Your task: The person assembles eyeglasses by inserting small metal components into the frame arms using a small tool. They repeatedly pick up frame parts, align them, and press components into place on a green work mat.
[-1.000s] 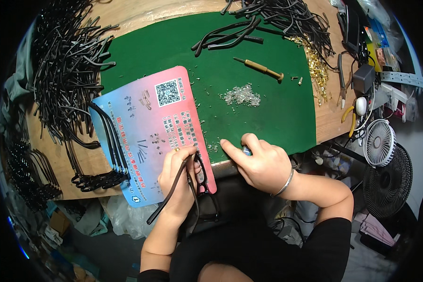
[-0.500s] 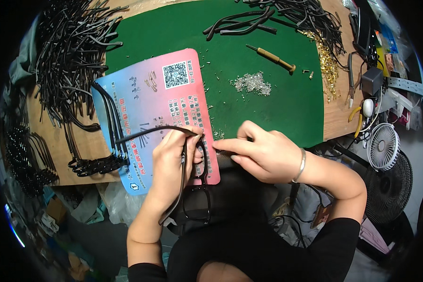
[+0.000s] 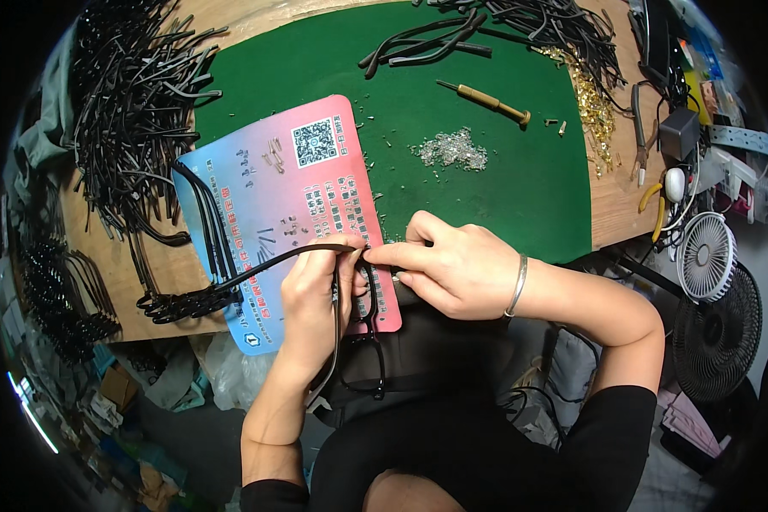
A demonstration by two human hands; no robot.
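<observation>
On the counter (image 3: 616, 205), a mat (image 3: 520, 200) is overlapped at left by a card (image 3: 222, 166), while loose parts (image 3: 454, 151) are heaped on its right before a screwdriver (image 3: 491, 102).

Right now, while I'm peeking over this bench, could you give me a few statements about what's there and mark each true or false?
1. The left hand holds a glossy black eyeglass frame. True.
2. The right hand grips a slim brass-coloured screwdriver. False: the screwdriver lies on the green mat.
3. The shiny silver metal bracelet is on the left arm. False: the bracelet is on the right arm.
4. The pile of tiny silvery pieces rests on the green mat. True.
5. The small round fan is black. False: the small round fan is white.
</observation>
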